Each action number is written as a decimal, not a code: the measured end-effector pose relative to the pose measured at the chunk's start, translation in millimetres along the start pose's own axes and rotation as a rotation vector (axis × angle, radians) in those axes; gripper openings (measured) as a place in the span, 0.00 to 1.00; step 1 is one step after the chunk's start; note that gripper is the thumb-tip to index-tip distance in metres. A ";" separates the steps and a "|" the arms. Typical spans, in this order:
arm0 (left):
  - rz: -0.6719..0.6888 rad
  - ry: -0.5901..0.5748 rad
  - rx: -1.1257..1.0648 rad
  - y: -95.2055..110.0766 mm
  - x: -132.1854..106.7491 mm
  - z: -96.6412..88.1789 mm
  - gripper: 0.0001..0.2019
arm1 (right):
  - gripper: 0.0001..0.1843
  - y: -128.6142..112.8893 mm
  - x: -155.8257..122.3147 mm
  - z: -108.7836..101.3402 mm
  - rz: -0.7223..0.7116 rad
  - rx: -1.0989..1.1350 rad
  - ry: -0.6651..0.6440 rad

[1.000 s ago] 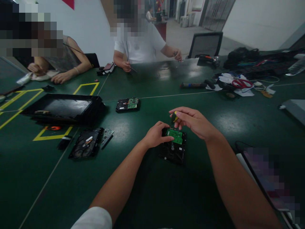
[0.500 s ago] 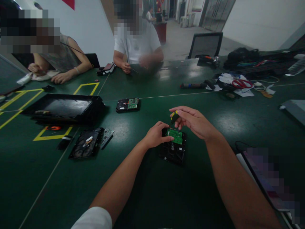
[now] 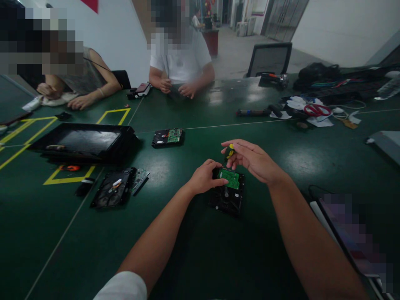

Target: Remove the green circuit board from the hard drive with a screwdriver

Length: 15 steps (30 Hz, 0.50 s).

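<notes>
A black hard drive [image 3: 230, 204] with a green circuit board [image 3: 230, 178] facing up lies on the table in front of me. My left hand [image 3: 206, 178] is closed on its left side, the thumb resting over the board. Above the drive's far edge, my right hand [image 3: 250, 160] pinches the black-and-yellow handle of a screwdriver [image 3: 230, 152], held roughly upright. The screwdriver's tip is too small to make out. Farther left lie another hard drive [image 3: 114, 189], a loose circuit board [image 3: 140, 181] beside it, and a third drive [image 3: 168, 137] toward the middle.
A stack of black trays [image 3: 84, 143] stands at the left by yellow tape marks. Cables, red-handled scissors [image 3: 318, 110] and a dark cylindrical tool [image 3: 253, 112] lie at the back right. A laptop [image 3: 346, 237] sits close to my right arm. Two people sit across the table.
The screwdriver handle has turned slightly between my right fingers. My left hand and the drive have stayed put. Across the table, the person in white has brought both hands down near the tabletop.
</notes>
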<state>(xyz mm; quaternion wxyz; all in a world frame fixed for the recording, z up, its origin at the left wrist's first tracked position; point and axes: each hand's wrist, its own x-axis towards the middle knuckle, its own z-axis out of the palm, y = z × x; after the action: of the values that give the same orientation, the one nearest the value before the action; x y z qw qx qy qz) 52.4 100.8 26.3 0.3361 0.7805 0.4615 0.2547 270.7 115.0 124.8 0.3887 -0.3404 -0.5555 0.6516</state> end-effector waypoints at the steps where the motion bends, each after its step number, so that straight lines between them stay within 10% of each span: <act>1: 0.000 0.000 0.002 -0.2 -0.1 0.0 0.29 | 0.15 0.1 0.1 -0.5 0.001 -0.011 -0.003; 15: -0.003 -0.007 0.001 1.7 -0.7 -1.8 0.29 | 0.17 1.1 -0.1 -0.6 -0.004 0.008 0.021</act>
<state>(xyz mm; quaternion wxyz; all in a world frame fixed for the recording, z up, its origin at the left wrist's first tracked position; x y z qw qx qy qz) 51.7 100.1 28.8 0.3379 0.7809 0.4615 0.2512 271.1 115.1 123.7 0.3970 -0.3446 -0.5494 0.6495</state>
